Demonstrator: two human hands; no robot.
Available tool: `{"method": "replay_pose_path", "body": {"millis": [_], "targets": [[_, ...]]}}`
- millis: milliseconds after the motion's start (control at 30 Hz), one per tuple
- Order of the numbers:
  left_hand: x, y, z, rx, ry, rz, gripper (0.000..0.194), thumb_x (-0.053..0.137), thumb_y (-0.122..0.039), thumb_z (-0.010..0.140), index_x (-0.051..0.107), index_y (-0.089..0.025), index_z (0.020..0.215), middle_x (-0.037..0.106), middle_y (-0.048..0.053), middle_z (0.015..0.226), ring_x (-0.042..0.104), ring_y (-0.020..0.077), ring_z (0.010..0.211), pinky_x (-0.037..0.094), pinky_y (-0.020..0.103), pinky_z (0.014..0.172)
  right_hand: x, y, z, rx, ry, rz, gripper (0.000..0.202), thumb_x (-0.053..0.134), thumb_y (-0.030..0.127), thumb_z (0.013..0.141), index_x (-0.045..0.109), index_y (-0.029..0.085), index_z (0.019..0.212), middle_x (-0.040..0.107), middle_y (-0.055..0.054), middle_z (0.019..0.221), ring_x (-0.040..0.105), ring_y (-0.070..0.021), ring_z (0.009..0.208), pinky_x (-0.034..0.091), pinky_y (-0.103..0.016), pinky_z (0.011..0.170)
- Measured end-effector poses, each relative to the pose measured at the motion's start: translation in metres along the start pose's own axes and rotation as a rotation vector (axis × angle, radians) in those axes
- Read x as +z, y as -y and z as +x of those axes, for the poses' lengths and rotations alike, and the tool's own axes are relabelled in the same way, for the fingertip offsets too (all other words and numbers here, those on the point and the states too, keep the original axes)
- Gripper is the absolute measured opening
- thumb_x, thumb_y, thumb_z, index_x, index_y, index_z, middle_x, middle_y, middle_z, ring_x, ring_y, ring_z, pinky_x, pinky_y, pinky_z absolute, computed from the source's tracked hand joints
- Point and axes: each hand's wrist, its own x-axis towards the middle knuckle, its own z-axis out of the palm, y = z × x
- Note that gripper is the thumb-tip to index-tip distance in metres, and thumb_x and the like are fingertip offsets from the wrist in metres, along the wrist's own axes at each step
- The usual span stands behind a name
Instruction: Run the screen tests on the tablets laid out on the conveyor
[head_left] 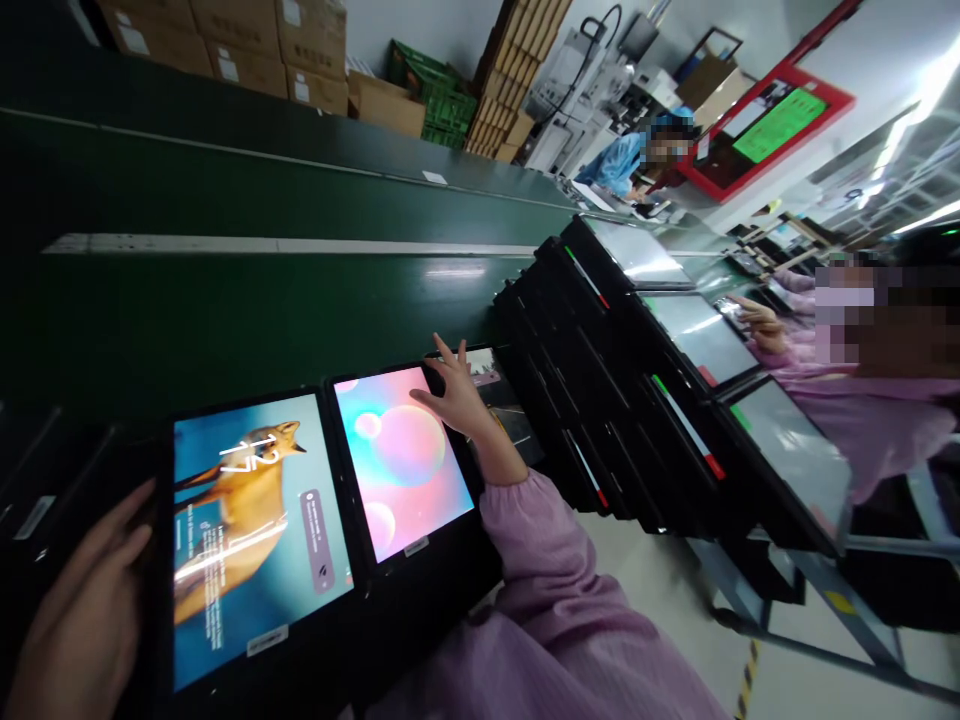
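Three tablets with lit screens lie side by side in black trays. The left tablet (262, 520) shows a fox picture and clock digits. Pink and blue bubbles fill the screen of the middle tablet (405, 460). A third tablet (506, 405), with a dark picture, is partly hidden by my right hand (450, 390). That hand has its fingers spread over the gap between the middle and third tablets and holds nothing. My left hand (94, 610), somewhat blurred, is at the left edge of the fox tablet's tray, its fingers extended.
Tall stacks of black trays (600, 390) with tablets on top stand to the right, on a metal cart (795, 600). Behind runs a green conveyor (262, 310). Cartons (244, 65) and green crates (442, 95) are beyond. One person in pink is at the right, another in blue farther back.
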Motion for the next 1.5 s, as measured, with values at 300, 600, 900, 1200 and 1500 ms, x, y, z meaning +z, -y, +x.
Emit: {"method": "replay_pose_path", "body": {"millis": [300,600,900,1200,1500], "targets": [[0.017,-0.041,-0.034,-0.209,-0.071,-0.103,0.048,0.074,-0.03,0.079,0.075,-0.033,0.127,0.07,-0.002,0.136,0.054,0.0296,0.142,0.028,0.045,0.13,0.01,-0.005,-0.032,0.046,-0.202,-0.205,0.026,0.072,0.025,0.086,0.078,0.021,0.111,0.024,-0.007,0.175,-0.016,-0.0455,0.161,0.005,-0.085,0.121],[0.025,-0.061,-0.046,-0.291,-0.079,-0.097,0.06,0.075,-0.032,0.069,0.074,-0.031,0.128,0.073,0.002,0.13,0.055,0.0371,0.14,0.029,0.055,0.128,0.016,-0.002,-0.025,0.024,-0.2,-0.223,0.023,0.07,0.036,0.089,0.078,0.018,0.103,0.03,-0.012,0.172,-0.008,-0.0452,0.163,0.01,-0.085,0.119],[0.027,-0.051,-0.047,-0.256,-0.072,-0.071,0.057,0.073,-0.032,0.078,0.071,-0.03,0.135,0.073,0.005,0.13,0.061,0.0372,0.131,0.037,0.057,0.124,0.013,-0.004,-0.04,0.021,-0.226,-0.168,0.033,0.064,0.041,0.093,0.078,0.015,0.109,0.032,-0.013,0.171,-0.009,-0.042,0.163,0.016,-0.071,0.127],[0.032,-0.03,-0.048,-0.01,-0.098,0.177,0.06,0.071,-0.038,0.087,0.064,-0.027,0.145,0.062,0.005,0.147,0.052,0.0357,0.141,0.038,0.05,0.124,0.01,-0.009,-0.04,-0.013,-0.233,-0.148,0.037,0.061,0.047,0.095,0.077,0.017,0.106,0.032,-0.011,0.172,-0.013,-0.0387,0.164,0.013,-0.071,0.128],[0.025,-0.022,-0.039,0.054,-0.089,0.132,0.054,0.073,-0.041,0.083,0.07,-0.031,0.137,0.065,0.001,0.144,0.05,0.0363,0.144,0.031,0.053,0.128,0.012,-0.01,-0.047,0.007,-0.223,-0.13,0.042,0.062,0.051,0.095,0.075,0.016,0.114,0.027,-0.015,0.173,-0.01,-0.0397,0.164,0.014,-0.072,0.127]]}}
